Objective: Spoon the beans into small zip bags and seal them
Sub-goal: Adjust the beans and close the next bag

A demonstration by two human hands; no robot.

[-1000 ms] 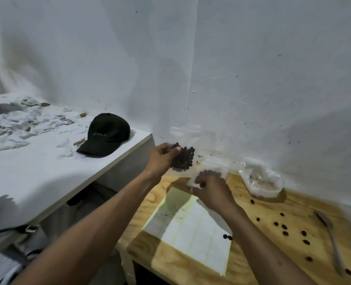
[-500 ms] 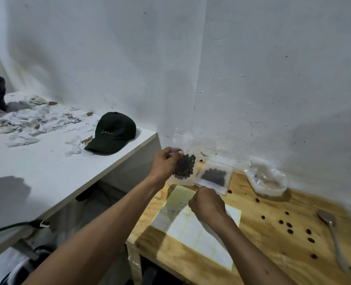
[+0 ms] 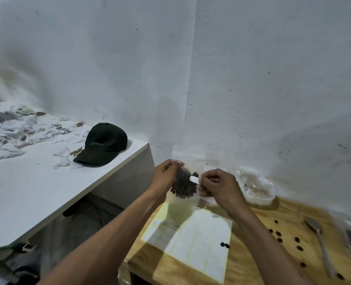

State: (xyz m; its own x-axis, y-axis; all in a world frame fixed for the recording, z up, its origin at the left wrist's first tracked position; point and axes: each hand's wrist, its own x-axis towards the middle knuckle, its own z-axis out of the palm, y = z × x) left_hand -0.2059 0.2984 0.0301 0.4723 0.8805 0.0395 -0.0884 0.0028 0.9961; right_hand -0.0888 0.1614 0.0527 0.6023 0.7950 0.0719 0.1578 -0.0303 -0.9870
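Zip bag (image 3: pixel 188 159), light, limp, slippery w/ loose beans (image 3: pixel 184 187): pinched at top-left edge by left hand (image 3: pixel 166 175); white label (image 3: pixel 194 179) pinched by right hand (image 3: pixel 220 186).

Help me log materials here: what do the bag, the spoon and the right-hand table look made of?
Bag: clear thin plastic, glossy; the beans show through it. Spoon: probably metal, dull grey with a faint sheen. Table: likely plywood, pale and unpainted, with visible grain.
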